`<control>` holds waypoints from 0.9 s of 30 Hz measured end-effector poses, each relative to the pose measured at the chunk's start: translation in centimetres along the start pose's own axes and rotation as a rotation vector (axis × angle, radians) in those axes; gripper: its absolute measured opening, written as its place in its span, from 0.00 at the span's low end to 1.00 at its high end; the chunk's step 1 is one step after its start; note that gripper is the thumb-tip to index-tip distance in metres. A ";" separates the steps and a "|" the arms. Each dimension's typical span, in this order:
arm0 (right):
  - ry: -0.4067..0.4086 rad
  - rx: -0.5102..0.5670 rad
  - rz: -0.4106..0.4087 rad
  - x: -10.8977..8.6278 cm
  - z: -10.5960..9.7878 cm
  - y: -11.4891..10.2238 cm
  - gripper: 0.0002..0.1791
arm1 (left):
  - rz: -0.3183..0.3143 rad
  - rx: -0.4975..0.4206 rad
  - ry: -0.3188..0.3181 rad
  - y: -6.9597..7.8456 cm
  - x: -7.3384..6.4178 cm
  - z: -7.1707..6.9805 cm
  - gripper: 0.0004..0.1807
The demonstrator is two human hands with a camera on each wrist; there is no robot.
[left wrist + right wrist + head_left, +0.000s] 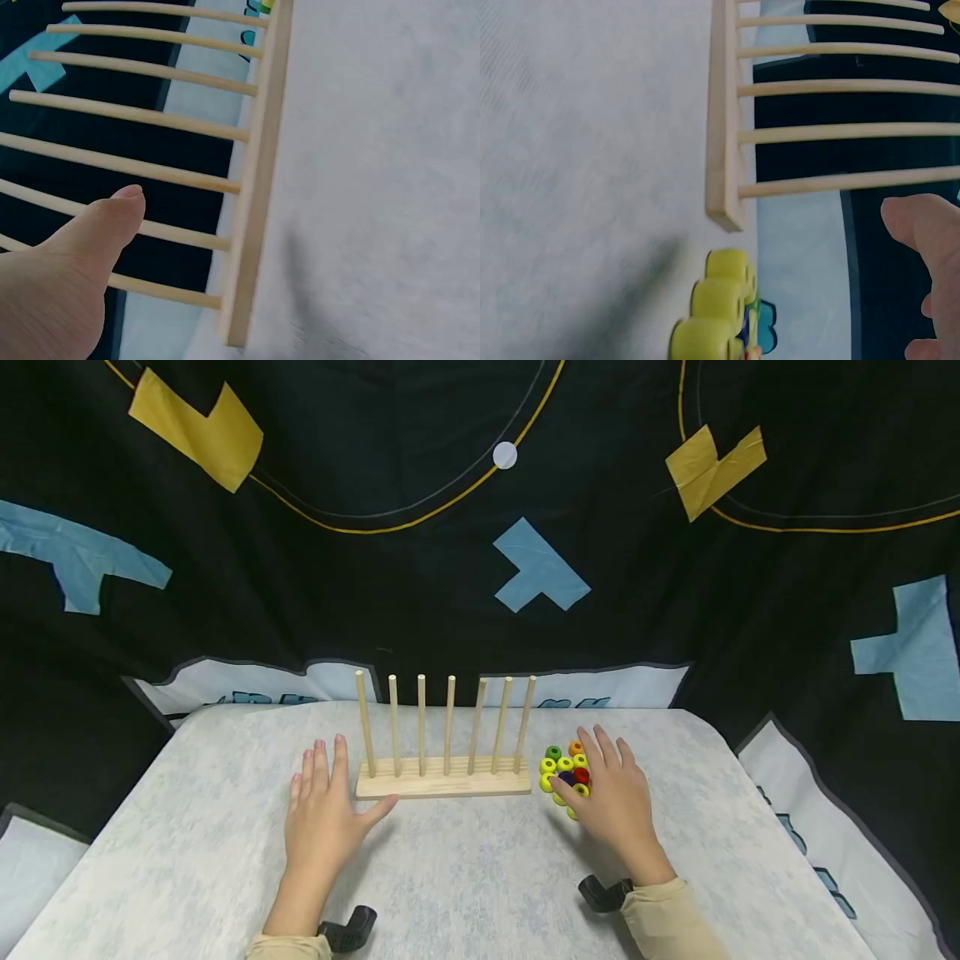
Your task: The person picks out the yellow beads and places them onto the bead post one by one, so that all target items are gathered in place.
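A pale wooden base with several upright pegs (442,785) stands toward the back of the table. To its right lies a cluster of round beads with holes (547,766), mostly yellow, with green, orange, red and dark purple ones among them. My left hand (322,827) is spread near the base's left end, its thumb reaching across the front edge in the head view. Over the right side of the beads hovers my right hand (618,797), fingers extended and holding nothing; it hides part of the cluster. Yellow beads (718,296) show below the rack's end in the right wrist view.
The table (465,877) has a pale mottled cover. Behind it hangs a black cloth (420,602) with blue and yellow shapes. A black wrist-worn device (348,929) sits at the left cuff, and another (603,893) at the right cuff.
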State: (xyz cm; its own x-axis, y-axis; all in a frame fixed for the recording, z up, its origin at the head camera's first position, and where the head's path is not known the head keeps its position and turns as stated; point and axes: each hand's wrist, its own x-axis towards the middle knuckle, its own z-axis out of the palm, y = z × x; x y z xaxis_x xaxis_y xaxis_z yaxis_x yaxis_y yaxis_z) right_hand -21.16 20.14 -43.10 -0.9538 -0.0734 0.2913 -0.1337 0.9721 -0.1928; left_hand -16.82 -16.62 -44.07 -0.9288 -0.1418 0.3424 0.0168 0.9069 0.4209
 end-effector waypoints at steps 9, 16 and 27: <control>-0.030 0.056 0.021 -1.1 0.5 2.0 0.47 | 0.020 -0.021 -0.021 -1.5 0.1 1.3 0.58; -0.089 0.107 0.018 -2.3 1.3 3.7 0.45 | 0.017 -0.030 -0.065 -2.9 0.0 2.6 0.52; -0.208 0.150 0.036 -3.4 2.2 6.0 0.39 | -0.020 -0.128 -0.184 -4.4 -0.3 4.3 0.41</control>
State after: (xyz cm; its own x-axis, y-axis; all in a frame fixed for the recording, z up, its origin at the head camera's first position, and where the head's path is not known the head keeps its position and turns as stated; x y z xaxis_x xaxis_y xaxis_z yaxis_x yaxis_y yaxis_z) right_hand -19.33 25.69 -47.32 -0.9915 -0.0985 0.0853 -0.1219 0.9320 -0.3413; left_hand -18.18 -18.82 -49.65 -0.9811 -0.0742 0.1787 0.0333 0.8451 0.5335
